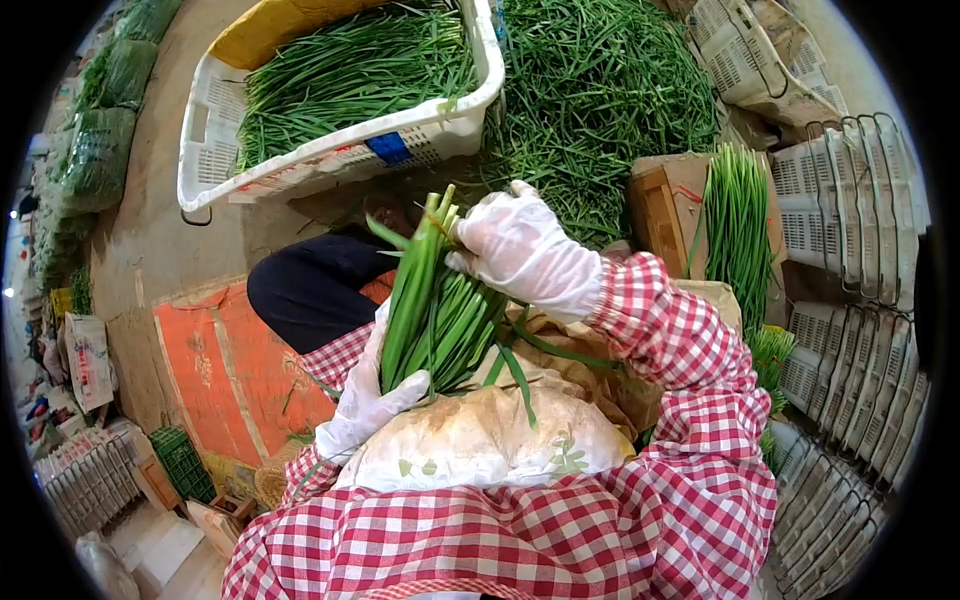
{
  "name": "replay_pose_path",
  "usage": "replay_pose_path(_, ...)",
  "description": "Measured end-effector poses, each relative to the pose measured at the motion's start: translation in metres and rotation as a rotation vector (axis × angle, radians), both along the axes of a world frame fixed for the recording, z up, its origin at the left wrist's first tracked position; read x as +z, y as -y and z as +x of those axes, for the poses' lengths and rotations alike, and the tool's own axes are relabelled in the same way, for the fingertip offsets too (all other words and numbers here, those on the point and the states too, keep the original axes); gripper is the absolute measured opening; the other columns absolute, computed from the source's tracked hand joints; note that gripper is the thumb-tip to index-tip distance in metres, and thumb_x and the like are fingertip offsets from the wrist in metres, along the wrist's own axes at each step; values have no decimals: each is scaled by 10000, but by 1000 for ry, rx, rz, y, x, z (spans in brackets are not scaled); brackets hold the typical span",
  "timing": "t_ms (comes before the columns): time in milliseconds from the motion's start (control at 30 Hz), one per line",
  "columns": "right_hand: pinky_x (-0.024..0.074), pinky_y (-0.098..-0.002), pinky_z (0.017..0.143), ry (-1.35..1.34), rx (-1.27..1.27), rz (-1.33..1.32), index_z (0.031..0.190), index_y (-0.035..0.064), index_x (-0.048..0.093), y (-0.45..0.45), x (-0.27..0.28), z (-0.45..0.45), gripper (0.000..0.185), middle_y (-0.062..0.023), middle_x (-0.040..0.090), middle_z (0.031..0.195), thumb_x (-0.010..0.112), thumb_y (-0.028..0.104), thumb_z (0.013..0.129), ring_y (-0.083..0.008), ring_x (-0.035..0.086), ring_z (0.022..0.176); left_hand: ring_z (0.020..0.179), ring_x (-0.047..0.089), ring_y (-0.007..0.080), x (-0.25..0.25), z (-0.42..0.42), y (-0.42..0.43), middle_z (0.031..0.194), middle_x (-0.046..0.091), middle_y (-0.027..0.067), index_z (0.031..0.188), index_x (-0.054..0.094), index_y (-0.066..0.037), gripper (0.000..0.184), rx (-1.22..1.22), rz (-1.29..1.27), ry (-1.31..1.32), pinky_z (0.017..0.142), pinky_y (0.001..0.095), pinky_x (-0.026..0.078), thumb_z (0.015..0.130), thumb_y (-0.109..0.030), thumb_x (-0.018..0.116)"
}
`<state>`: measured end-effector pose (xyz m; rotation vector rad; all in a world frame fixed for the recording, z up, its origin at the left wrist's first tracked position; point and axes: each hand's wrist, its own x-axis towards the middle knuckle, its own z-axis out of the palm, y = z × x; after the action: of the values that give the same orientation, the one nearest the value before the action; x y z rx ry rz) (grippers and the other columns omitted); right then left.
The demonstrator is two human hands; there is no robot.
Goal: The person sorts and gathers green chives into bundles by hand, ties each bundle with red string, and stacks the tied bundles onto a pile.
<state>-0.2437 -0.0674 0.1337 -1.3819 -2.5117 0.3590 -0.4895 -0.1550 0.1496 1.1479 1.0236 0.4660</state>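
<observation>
A bunch of garlic chives (425, 310) stands tilted over my lap, cut ends up. My left hand (375, 410) in a thin white glove is wrapped round its lower part, thumb in front. At the cut ends, my right hand (520, 245), also gloved, has its fingers closed on the stalks; the fingertips are partly hidden. A few loose leaves (517, 378) hang on the stained apron (480, 440) beneath the bunch.
A white crate (470, 130) of chives stands ahead, beside a large heap of loose greens (600, 90). To the right, trimmed chives (740, 220) lie over a wooden box (655, 210), with stacked crates (850, 210) beyond. An orange sack (235, 360) lies left.
</observation>
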Motion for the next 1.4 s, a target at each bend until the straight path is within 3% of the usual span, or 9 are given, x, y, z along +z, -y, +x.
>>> replay_pose_path(233,476,-302,394,-62,-388,160,787,18,507,-34,-22,36,151,-74,507,528,484,111,903,-205,556,456,1321,320,197,-56,-39,11,1464,294,100,1450,202,-47,885,185,-459,507,1082,341,277,816,-467,653)
replay_pose_path(367,508,-384,591,40,-781,-233,1229,-50,446,-34,-29,82,360,-185,639,796,473,136,922,-251,641,652,1077,553,223,-41,-33,2,1214,547,129,1327,380,-6,673,163,-528,417,930,346,439,752,-192,676)
replay_pose_path(567,433,-169,410,-1029,-767,-993,1324,12,416,24,-4,68,648,-174,622,1122,622,408,855,-110,619,534,935,617,221,-67,-43,14,1099,595,132,1251,445,14,590,418,-575,520,823,349,514,736,-168,666)
replay_pose_path(633,492,-220,476,-1034,-735,-1241,1442,8,147,33,10,38,953,-221,578,1187,704,414,784,-146,638,585,919,618,209,-89,-56,19,1077,601,125,1246,448,14,582,432,-496,489,816,344,517,739,-166,670)
replay_pose_path(900,499,-344,756,-437,-406,-997,1444,-10,65,45,6,-1,940,-227,628,1057,704,210,791,-272,631,950,859,587,132,-78,-66,29,1045,596,59,1260,447,-17,545,493,-150,284,771,257,481,774,-128,669)
replay_pose_path(1100,510,-361,597,-92,105,-155,989,43,551,44,6,60,220,-124,547,730,543,20,771,-276,606,693,906,581,129,-65,-52,29,1069,600,56,1230,483,-12,506,469,-145,234,818,264,466,760,-92,651)
replay_pose_path(1233,520,-316,564,69,43,176,1029,41,540,15,-9,137,230,-123,570,808,523,35,800,-249,610,702,922,587,146,-61,-46,28,1089,596,75,1236,470,-2,519,465,-158,260,840,276,464,752,-79,639)
replay_pose_path(1333,545,-300,606,151,-555,286,1326,2,392,1,-20,143,466,-210,573,1118,511,75,881,-250,628,756,951,584,158,-58,-44,27,1105,592,84,1251,459,-2,543,491,-235,331,860,285,458,746,-84,640)
replay_pose_path(1400,546,-308,626,-340,-588,-50,1374,-31,292,13,-10,102,560,-211,540,1214,542,155,909,-219,635,836,969,582,169,-57,-43,25,1119,585,91,1268,443,-12,565,461,-149,286,864,293,461,743,-85,638)
